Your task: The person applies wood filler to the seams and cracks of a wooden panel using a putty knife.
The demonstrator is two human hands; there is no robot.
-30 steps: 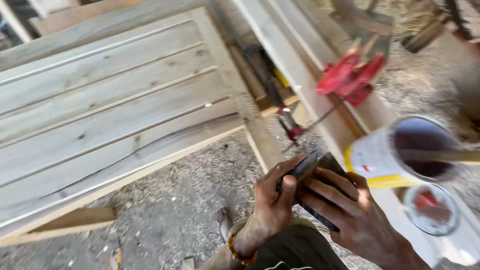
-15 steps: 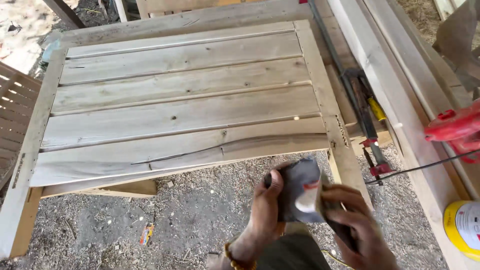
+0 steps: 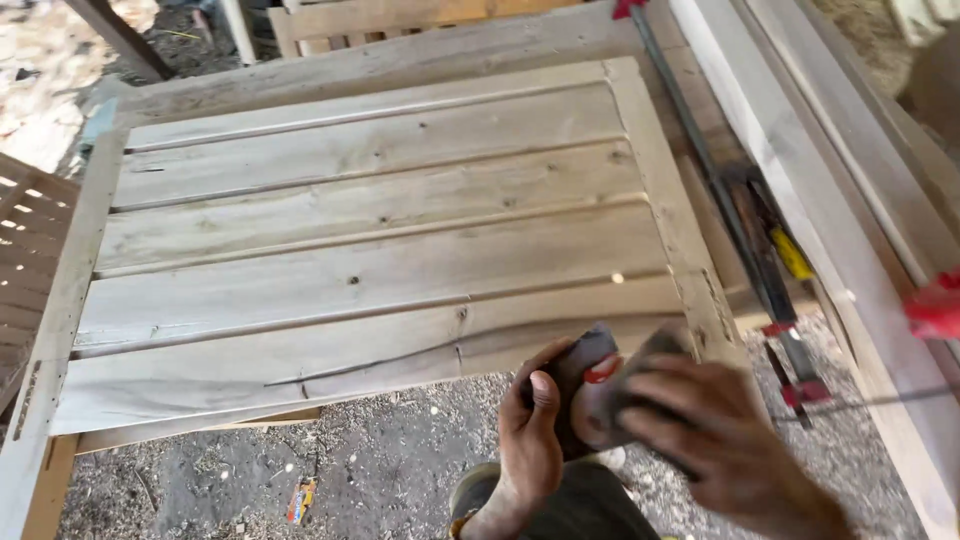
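Below panel's near edge | left hand [image 3: 530,440] and right hand [image 3: 715,445] each grip folded grey sandpaper sheet [image 3: 590,390] | pale slatted wooden panel [image 3: 350,250] just beyond, sawdust floor [image 3: 380,470] open leftward

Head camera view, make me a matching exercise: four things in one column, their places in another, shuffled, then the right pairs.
Things:
1. wooden panel
2. dark sheet
3. bar clamp
4. small wrapper

Places:
A. on the sawdust-covered ground, lower left
B. held between the left hand and right hand
C. lying right of the panel, beside long boards
D. filling the middle of the view, slats running across

Pairs: 1-D, 2-B, 3-C, 4-A
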